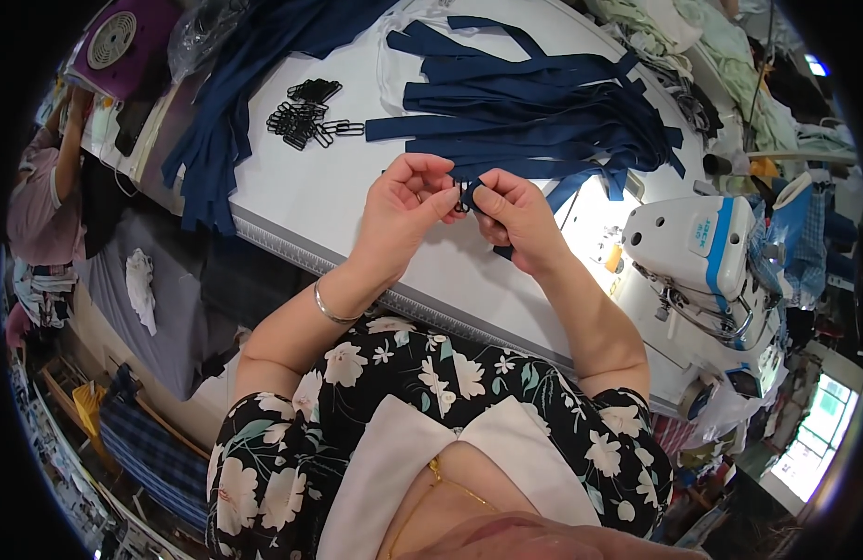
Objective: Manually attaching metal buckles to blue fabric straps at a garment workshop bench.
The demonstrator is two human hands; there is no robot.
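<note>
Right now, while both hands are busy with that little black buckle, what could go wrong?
The small black buckle sits between the fingertips of the left hand and the right hand, so a loosened grip might drop it. The navy strips overlap in a heap, so pulling one could drag others along. Some strip ends lie near the sewing machine and might catch there.
</note>
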